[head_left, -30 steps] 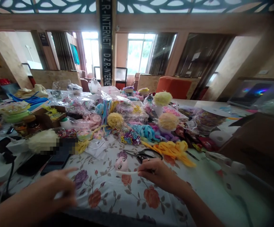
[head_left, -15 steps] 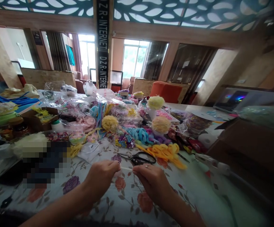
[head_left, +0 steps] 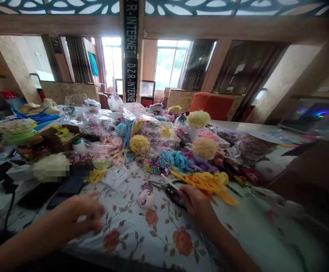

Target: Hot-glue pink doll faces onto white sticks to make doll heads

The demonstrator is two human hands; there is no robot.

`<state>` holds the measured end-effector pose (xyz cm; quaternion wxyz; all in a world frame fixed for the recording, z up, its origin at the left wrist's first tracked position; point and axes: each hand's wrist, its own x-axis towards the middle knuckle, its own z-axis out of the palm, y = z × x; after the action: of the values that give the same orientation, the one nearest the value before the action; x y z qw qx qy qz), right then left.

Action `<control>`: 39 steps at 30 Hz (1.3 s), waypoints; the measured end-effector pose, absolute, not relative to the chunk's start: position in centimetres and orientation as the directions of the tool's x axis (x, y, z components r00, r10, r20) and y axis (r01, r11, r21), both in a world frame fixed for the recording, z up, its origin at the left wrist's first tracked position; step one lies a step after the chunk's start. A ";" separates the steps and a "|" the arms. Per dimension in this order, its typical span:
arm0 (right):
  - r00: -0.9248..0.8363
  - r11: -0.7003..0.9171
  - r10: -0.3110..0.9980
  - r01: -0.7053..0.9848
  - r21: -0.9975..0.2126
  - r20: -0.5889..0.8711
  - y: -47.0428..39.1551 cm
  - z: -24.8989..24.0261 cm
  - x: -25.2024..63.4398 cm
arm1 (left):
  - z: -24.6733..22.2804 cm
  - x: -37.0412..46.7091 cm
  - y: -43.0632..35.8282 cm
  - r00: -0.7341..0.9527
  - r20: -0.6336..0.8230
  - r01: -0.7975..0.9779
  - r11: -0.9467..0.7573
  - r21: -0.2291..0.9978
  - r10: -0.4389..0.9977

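Note:
My right hand [head_left: 193, 200] pinches one end of a thin white stick [head_left: 169, 182], which points up and to the left. Beneath that hand lie black-handled scissors [head_left: 174, 194], partly covered by it, blades toward the left. A small pale doll face [head_left: 146, 198] with drawn eyes rests on the floral cloth between my hands. Off to the left, my left hand [head_left: 86, 215] hovers over the cloth, slightly smeared by motion, its fingers apart and holding nothing. The dark phone [head_left: 68, 189] is the thing closest to it.
Yellow-orange fluffy strands [head_left: 214, 185] curl behind the scissors. A white glue gun [head_left: 278, 204] lies at the right beside a dark box [head_left: 303, 173]. Pompoms [head_left: 205, 147], bagged beads [head_left: 157, 165] and craft packets crowd the back. A white paper piece [head_left: 115, 178] lies near the middle.
My left hand has let go of the white stick and moved left. My right hand keeps the stick, now tilted, and has moved over the scissors. The doll face has come into plain view.

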<state>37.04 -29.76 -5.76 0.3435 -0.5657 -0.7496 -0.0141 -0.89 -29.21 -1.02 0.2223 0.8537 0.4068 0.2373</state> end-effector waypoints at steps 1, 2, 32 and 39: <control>-0.159 0.383 0.823 0.864 -0.326 0.545 -29.7 -6.0 36.8 | -0.5 0.5 -28.4 0.567 0.221 0.609 -0.585 0.536 0.793; -0.196 0.407 0.808 0.868 -0.285 0.556 -29.6 -6.2 36.7 | -0.3 2.1 -27.5 0.583 0.223 0.616 -0.604 0.507 0.781; 0.074 0.442 0.785 0.630 -0.639 0.615 -26.3 -4.2 32.0 | -3.7 14.5 -20.8 0.495 -0.011 -0.243 0.151 0.958 0.869; -0.172 0.471 0.866 0.595 -0.651 0.469 -26.3 -3.6 30.0 | -4.4 14.1 -21.1 0.467 0.054 -0.210 0.052 0.976 0.883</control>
<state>30.04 -26.35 -3.61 0.4188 -0.4883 -0.7484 0.1617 14.08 -21.14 -4.43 0.6573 0.5488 0.3063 0.4158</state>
